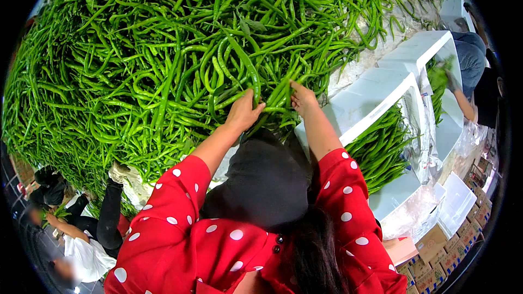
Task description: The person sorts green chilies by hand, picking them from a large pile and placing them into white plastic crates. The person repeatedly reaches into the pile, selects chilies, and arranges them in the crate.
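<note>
A huge heap of long green chili peppers (135,57) spreads before me. My left hand (245,110) grips a long curved green chili pepper (250,67) near its lower end, at the heap's near edge. Close by on the right, my right hand (302,97) has its thumb and fingers around the ends of some green peppers (281,92); how many it grips cannot be told. Right of my right forearm stands a white foam box (369,110), with long green peppers (378,147) laid in it roughly side by side.
Behind that box, another white foam box (439,41) holds peppers, with a co-worker's blurred arm (463,100) reaching in. Clear plastic film (412,212) and printed cardboard boxes (433,273) lie lower right. People sit at lower left, one in a white shirt (88,257).
</note>
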The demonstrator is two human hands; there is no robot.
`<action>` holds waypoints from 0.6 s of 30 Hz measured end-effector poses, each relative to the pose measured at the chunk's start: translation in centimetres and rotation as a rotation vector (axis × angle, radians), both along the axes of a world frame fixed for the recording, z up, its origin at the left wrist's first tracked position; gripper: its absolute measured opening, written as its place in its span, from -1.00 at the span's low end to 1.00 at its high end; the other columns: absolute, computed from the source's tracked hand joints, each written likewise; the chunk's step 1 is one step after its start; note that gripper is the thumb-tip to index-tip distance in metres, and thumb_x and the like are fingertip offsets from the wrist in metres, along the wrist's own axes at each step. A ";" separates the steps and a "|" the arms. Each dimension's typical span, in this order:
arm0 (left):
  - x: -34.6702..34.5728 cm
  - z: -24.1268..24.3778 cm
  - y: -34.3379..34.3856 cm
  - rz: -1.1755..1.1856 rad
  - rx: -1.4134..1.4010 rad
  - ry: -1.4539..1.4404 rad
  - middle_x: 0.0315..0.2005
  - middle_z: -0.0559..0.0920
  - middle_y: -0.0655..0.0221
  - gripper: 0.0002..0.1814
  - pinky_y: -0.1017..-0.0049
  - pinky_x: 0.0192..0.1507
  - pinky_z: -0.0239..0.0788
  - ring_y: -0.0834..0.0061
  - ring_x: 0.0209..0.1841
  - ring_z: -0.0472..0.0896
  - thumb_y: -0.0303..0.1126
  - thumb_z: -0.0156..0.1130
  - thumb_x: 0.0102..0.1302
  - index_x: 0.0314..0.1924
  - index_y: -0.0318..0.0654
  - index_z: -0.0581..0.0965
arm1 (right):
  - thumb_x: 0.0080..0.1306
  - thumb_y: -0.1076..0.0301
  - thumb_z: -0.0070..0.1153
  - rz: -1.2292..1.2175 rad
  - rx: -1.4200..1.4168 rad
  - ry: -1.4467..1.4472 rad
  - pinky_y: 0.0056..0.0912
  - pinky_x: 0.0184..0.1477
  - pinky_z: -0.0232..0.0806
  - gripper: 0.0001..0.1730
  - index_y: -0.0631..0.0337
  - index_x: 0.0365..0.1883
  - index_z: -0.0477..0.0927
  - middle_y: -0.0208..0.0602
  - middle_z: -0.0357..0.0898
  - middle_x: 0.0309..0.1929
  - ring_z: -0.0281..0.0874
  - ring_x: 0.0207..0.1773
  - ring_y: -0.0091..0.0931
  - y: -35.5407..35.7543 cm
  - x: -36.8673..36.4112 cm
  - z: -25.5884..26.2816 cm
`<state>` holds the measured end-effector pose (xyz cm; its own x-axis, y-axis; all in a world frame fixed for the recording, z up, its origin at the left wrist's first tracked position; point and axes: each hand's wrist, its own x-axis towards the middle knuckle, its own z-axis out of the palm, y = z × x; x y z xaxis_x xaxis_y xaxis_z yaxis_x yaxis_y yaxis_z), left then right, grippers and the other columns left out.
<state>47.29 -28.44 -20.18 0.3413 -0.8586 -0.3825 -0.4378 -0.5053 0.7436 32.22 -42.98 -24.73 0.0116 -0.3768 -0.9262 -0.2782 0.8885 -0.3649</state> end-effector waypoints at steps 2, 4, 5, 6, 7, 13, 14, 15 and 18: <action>-0.3 0.4 -1.1 -0.078 0.126 -0.034 -0.36 0.61 0.04 -0.60 0.22 -0.19 0.38 0.01 -0.25 0.57 -0.21 0.23 0.15 -0.14 -0.35 0.43 | 0.10 0.10 0.29 0.268 -0.075 0.042 -0.50 -0.51 0.24 -0.69 0.10 -0.32 0.58 -0.47 0.44 -0.56 0.36 -0.54 -0.55 0.5 0.9 -0.3; -0.3 0.9 -1.9 -0.164 0.217 -0.061 -0.38 0.60 0.02 -0.57 0.17 -0.20 0.37 -0.05 -0.26 0.55 -0.17 0.25 0.11 -0.14 -0.34 0.44 | 0.05 0.11 0.32 0.365 -0.172 0.071 -0.48 -0.51 0.25 -0.65 0.17 -0.33 0.60 -0.40 0.51 -0.51 0.41 -0.53 -0.54 0.3 1.9 -0.3; -0.3 1.1 -1.8 -0.167 0.143 -0.018 -0.38 0.60 0.01 -0.56 0.20 -0.23 0.38 -0.01 -0.27 0.56 -0.16 0.26 0.10 -0.11 -0.30 0.47 | 0.03 0.12 0.34 0.413 -0.222 0.082 -0.47 -0.51 0.25 -0.63 0.21 -0.33 0.61 -0.37 0.55 -0.49 0.44 -0.52 -0.54 0.2 2.4 -0.1; 0.0 1.2 -1.6 -0.161 0.151 0.035 -0.38 0.61 0.02 -0.56 0.22 -0.23 0.38 0.00 -0.28 0.57 -0.16 0.26 0.10 -0.10 -0.29 0.47 | 0.01 0.13 0.36 0.462 -0.272 0.094 -0.46 -0.51 0.26 -0.61 0.25 -0.33 0.62 -0.34 0.58 -0.46 0.46 -0.51 -0.54 0.2 2.7 0.2; 0.4 1.9 -1.8 -0.156 0.151 0.087 -0.37 0.61 0.02 -0.56 0.24 -0.22 0.39 0.02 -0.28 0.57 -0.16 0.27 0.11 -0.10 -0.28 0.48 | 0.05 0.22 0.33 0.415 -0.279 -0.057 -0.44 -0.43 0.31 -0.64 0.31 -0.30 0.60 -0.32 0.59 -0.43 0.49 -0.46 -0.50 0.1 2.6 2.1; 2.7 6.5 0.3 -0.057 -0.140 0.304 -0.17 0.61 0.31 -0.63 0.50 -0.13 0.37 0.60 -0.21 0.53 -0.23 0.12 0.30 0.04 -0.25 0.46 | 0.06 0.28 0.29 0.322 -0.371 -0.317 -0.35 -0.03 0.26 -0.51 0.38 -0.10 0.49 -0.18 0.57 -0.19 0.48 -0.14 -0.39 -0.4 3.7 9.7; 3.5 6.9 0.8 0.075 -0.211 0.462 -0.15 0.60 0.32 -0.66 0.54 -0.08 0.34 0.59 -0.15 0.53 -0.21 0.05 0.35 0.00 -0.28 0.47 | 0.04 0.24 0.32 0.351 -0.437 -0.338 -0.31 0.05 0.23 -0.42 0.42 -0.05 0.45 -0.13 0.56 -0.15 0.46 -0.08 -0.36 -0.9 3.8 12.2; 4.5 8.2 1.2 0.194 -0.290 0.420 -0.23 0.61 0.36 -0.70 0.57 -0.18 0.34 0.60 -0.26 0.52 -0.21 0.04 0.35 -0.07 -0.27 0.48 | 0.06 0.22 0.32 0.368 -0.465 -0.309 -0.33 0.05 0.22 -0.47 0.38 -0.09 0.48 -0.16 0.56 -0.16 0.46 -0.08 -0.39 -1.3 4.0 16.8; 5.8 14.7 2.2 0.540 -0.476 0.399 -0.40 0.57 0.43 -0.73 0.68 -0.42 0.22 0.73 -0.51 0.37 -0.18 -0.01 0.38 -0.22 -0.24 0.49 | 0.07 0.21 0.32 0.047 -0.705 -0.316 -0.40 -0.02 0.24 -0.58 0.30 -0.20 0.52 -0.28 0.56 -0.23 0.45 -0.17 -0.47 -1.6 2.3 23.3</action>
<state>53.08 -26.28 -5.45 0.6691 -0.7161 -0.1985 0.1176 -0.1616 0.9798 34.48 -44.60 -1.39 0.2658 -0.8691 -0.4173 -0.0984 0.4061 -0.9085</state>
